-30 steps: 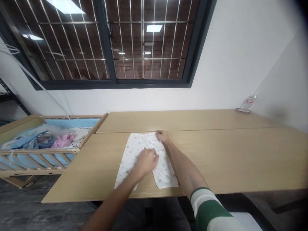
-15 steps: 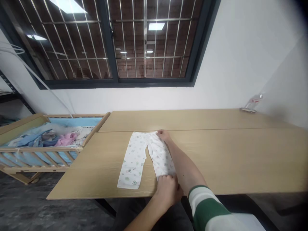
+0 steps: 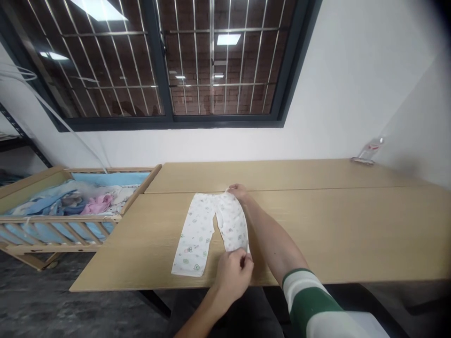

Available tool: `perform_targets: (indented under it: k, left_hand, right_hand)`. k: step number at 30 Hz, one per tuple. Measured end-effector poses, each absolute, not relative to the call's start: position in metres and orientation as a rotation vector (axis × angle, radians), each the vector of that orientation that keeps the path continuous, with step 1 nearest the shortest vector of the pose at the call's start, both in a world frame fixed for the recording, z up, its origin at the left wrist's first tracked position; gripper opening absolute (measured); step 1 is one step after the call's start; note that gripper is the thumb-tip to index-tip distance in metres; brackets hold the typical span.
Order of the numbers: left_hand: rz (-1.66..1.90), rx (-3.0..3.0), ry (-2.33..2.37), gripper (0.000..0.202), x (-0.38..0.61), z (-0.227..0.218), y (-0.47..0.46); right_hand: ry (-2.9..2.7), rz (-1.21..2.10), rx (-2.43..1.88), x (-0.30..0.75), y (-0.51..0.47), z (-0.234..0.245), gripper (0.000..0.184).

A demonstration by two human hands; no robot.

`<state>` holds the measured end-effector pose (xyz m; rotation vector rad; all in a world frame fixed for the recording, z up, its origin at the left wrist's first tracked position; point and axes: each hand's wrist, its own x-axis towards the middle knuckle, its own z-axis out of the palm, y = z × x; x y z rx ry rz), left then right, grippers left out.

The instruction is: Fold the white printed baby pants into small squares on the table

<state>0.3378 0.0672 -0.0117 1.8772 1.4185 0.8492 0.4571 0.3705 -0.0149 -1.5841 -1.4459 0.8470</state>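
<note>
**Q:** What is taken in by the view as a whole?

**A:** A barred window (image 3: pixel 218 61) is set into a white wall (image 3: pixel 334 84), with brickwork seen beyond the glass. Below it, a light wooden table (image 3: pixel 334 225) made of two panels is placed against the wall. A wooden crib (image 3: pixel 63 218) is seen just beside the table's left end, with blue bedding (image 3: pixel 45 203) and a pink cloth (image 3: pixel 97 204) heaped inside.

**Q:** What is placed on the table?

**A:** A clear plastic bottle (image 3: pixel 369 151) is stood near the far right corner. White baby trousers (image 3: pixel 197 234) printed with small green motifs are laid flat on the near panel, left of the middle. The waistband (image 3: pixel 214 197) is placed just by the seam between the panels, and the legs are pointed toward the near edge.

**Q:** How are the hands placed?

**A:** They are held apart, both on the trousers. The right hand (image 3: pixel 238 191), with a green-and-white striped sleeve (image 3: pixel 310 300) seen on that arm, is laid on the waistband's corner; whether it is gripped cannot be told. The left hand (image 3: pixel 234 277) is closed on the cuff (image 3: pixel 239 249) of the leg on the right of the view.
</note>
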Motion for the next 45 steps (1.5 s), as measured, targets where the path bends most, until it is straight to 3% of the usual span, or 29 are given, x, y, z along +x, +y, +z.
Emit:
perform_targets:
  k: [8, 21, 30, 37, 45]
  left_hand:
    - [1.223, 1.525, 1.398, 0.04, 0.275, -0.019, 0.037]
    - [1.08, 1.481, 1.75, 0.044, 0.179, -0.064, 0.032]
    - [1.071, 1.501, 2.017, 0.043, 0.175, -0.061, 0.025]
    - [0.933, 1.584, 2.092, 0.04, 0.171, -0.067, 0.023]
    - [0.448, 1.618, 2.314, 0.031, 0.176, -0.055, 0.02]
  right_hand:
    - [-1.491, 0.976, -1.478, 0.393, 0.379, 0.007, 0.026]
    - [-1.59, 0.794, -1.542, 0.296, 0.373, -0.025, 0.022]
    - [-1.626, 0.743, -1.57, 0.276, 0.367, -0.045, 0.023]
    - [-1.647, 0.761, -1.548, 0.274, 0.361, -0.054, 0.024]
    - [-1.678, 0.738, -1.472, 0.285, 0.357, -0.05, 0.019]
